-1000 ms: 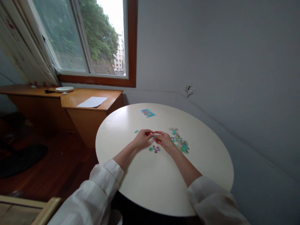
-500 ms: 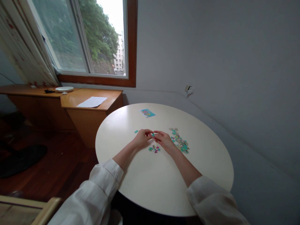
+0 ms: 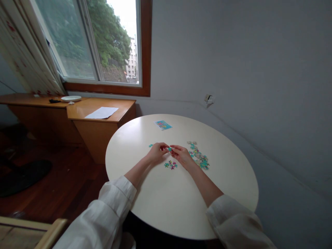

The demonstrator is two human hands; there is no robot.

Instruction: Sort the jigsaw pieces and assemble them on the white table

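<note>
My left hand (image 3: 157, 152) and my right hand (image 3: 182, 155) meet over the middle of the round white table (image 3: 171, 204). Between their fingertips is a teal jigsaw puzzle piece (image 3: 170, 149), pinched from both sides. Just below the hands lies a small cluster of puzzle pieces (image 3: 171, 165) in teal, pink and yellow. A single teal piece (image 3: 150, 145) rests left of my left hand. To the right of my right hand spreads a larger heap of puzzle pieces (image 3: 201, 159), some with their pale backs up.
A colourful picture card (image 3: 163, 125) lies toward the table's far side. At the left, a wooden desk (image 3: 127, 107) holds a sheet of paper (image 3: 102, 112) and a white plate (image 3: 71, 99). The wall with a socket (image 3: 209, 99) stands behind the table.
The teal piece between my fingertips has turned slightly, and my right fingers have shifted a little. Everything else lies as before.
</note>
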